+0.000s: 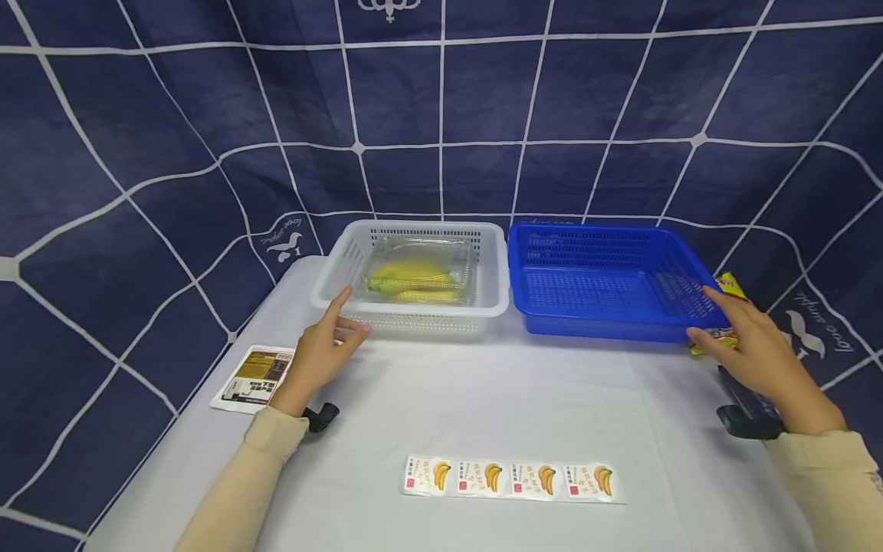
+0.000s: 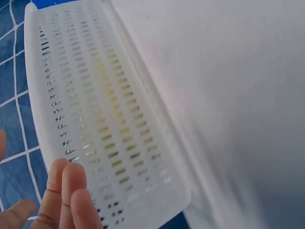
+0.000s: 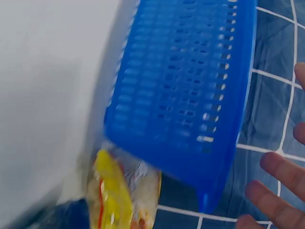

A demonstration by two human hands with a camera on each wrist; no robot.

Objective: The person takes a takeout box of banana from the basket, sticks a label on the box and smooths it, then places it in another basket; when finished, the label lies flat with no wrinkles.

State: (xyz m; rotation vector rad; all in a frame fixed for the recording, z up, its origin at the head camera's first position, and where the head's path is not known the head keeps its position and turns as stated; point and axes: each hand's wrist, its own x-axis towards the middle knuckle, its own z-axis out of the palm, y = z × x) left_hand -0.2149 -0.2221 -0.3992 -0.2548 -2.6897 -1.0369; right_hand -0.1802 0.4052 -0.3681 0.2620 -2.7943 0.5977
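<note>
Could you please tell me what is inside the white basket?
The white basket holds a clear box with yellow bananas in it. The bananas cover what is below them, so I cannot tell if anything lies under the box there.

White table (image 1: 483, 399): white basket (image 1: 414, 309), blue basket (image 1: 607, 328), banana-sticker strip (image 1: 512, 479), flat packet (image 1: 255, 376), yellow packet (image 3: 113, 191).

Arms (image 1: 234, 483) stretched forward, well apart — left hand (image 1: 323, 345) and right hand (image 1: 755, 349) relaxed, fingers (image 3: 283, 172) extended, thumbs (image 1: 710, 346) inward.
</note>
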